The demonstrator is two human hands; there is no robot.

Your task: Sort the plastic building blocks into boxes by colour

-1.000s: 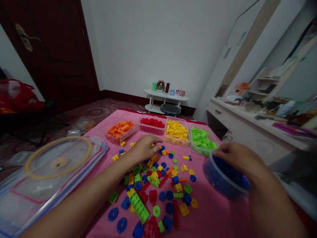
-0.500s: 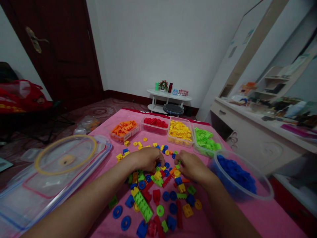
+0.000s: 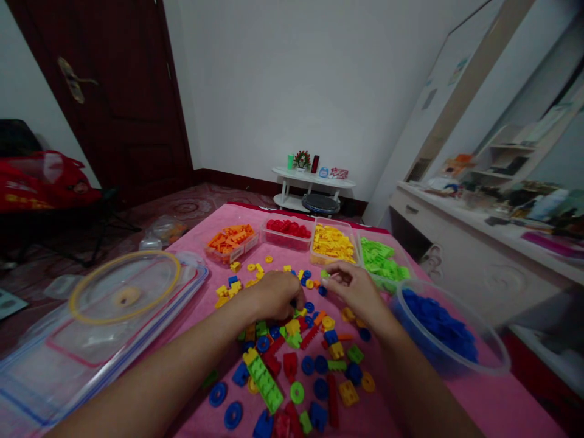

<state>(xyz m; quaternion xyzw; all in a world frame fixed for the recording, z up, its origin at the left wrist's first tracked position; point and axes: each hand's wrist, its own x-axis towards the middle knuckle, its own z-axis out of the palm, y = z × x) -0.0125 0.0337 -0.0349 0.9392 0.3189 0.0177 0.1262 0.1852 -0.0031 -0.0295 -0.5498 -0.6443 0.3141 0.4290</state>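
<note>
My left hand (image 3: 276,295) is closed, its fingers curled down into the loose building blocks in the middle of the pink cloth. What lies between those fingertips is hidden. My right hand (image 3: 353,291) is off to the right, thumb and fingers pinched on a small green block (image 3: 325,274). Around and below both hands lie scattered pieces: a long green block (image 3: 265,382) with a yellow one at its end, a blue ring (image 3: 233,415), a green ring (image 3: 297,392), a red stick (image 3: 333,400) and a yellow block (image 3: 348,393).
Along the far side stand boxes of orange (image 3: 231,239), red (image 3: 288,227), yellow (image 3: 333,243) and green blocks (image 3: 383,258). A round tub (image 3: 495,350) of blue pieces is at the right. Clear lids (image 3: 125,277) lie stacked left. A dresser (image 3: 460,243) stands beyond the right side.
My right hand has lifted and moved slightly away from me, with the green block in its pinch. Yellow and blue pieces now show beneath it. My left hand stays among the blocks.
</note>
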